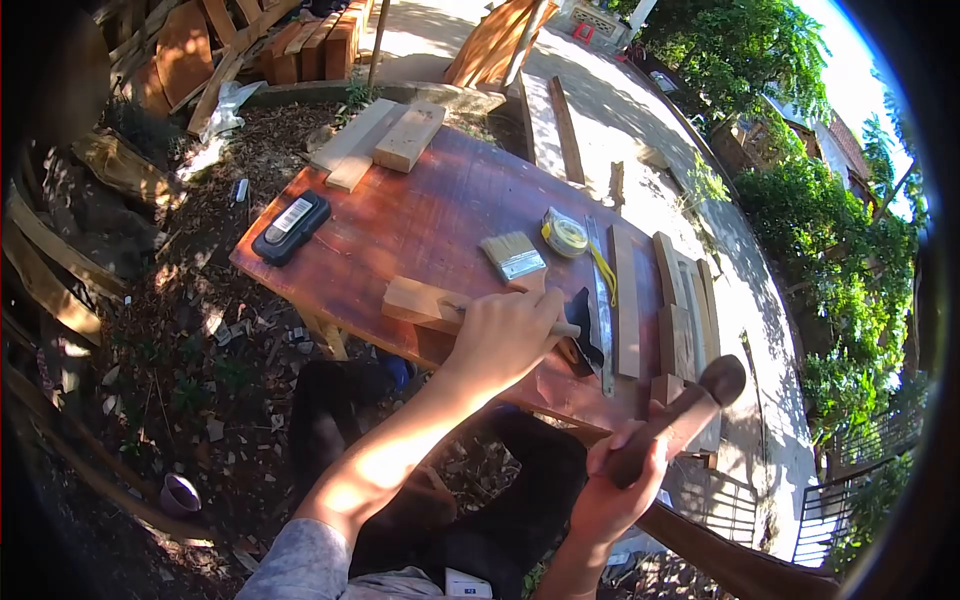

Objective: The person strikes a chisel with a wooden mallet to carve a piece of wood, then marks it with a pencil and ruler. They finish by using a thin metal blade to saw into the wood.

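Nearest to the camera, right hand (612, 490) is wrapped tight round a mallet (672, 415) handle, head up and out to the right, raised off the table (440, 205), not touching anything. Just ahead, left hand (505, 335) is closed on a chisel (560, 328); only a bit of the handle shows past the knuckles, tip hidden under the fist, so can't tell where the edge sits. That hand rests on a wood block (425, 303) at the near table edge, block lying flat, running out left from under the fingers.

Progress, judging by what shows: block looks uncut on the visible top, no chips seen near it, so work looks early, w/ most of the cutting left. Mallet is well apart from the chisel end, up and right of it.

Just right of the left hand: a saw (600, 310) lies lengthwise, dark handle near the fist. Beside it, several wood strips (627, 300) side by side. A bit further: brush (515, 257), bristles toward the left, and a yellow tape (566, 233) next to it. Mid-left, a black case (291, 227). Far end: two planks (385, 140) overhanging the table edge. Beyond, timber stacks, path, trees.
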Demonstrator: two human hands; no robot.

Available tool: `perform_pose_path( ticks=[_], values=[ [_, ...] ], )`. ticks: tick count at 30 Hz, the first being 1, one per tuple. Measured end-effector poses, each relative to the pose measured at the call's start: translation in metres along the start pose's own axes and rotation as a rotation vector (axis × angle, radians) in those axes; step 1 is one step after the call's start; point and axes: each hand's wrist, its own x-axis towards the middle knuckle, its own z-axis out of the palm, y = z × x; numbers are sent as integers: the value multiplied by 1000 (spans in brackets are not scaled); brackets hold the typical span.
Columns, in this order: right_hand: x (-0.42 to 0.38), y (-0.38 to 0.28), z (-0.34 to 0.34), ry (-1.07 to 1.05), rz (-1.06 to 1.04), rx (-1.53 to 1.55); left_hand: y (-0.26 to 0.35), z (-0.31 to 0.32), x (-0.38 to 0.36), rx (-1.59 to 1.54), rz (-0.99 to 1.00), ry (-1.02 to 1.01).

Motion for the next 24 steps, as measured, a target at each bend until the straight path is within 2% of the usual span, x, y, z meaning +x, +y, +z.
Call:
perform_pose_path(
  ticks=[2,5,9,10,11,14,17,19,21,23,24],
  values=[
    [0,2,3,116,-104,110,0,0,0,-23,8,5],
    [-16,21,29,215,-12,124,1,-2,0,-12,6,9],
    [-28,26,11,-328,423,-107,-4,-5,2,-116,3,42],
    [-27,21,14,-271,390,-100,-4,-5,2,-114,12,41],
    [-25,17,15,-258,278,-222,-4,-5,2,-111,19,40],
    [-12,6,10,-101,21,-108,-2,-8,0,-110,25,9],
    [-6,4,17,140,-59,37,1,-10,0,-100,38,31],
    [-12,13,28,180,-35,75,-1,-9,1,-83,59,53],
    [-24,27,22,-71,100,-34,-2,-8,0,-70,83,57],
    [-25,30,13,-390,323,-209,-3,-7,0,-94,42,43],
    [-26,27,13,-386,356,-185,-4,-7,0,-108,14,35]
  ],
)
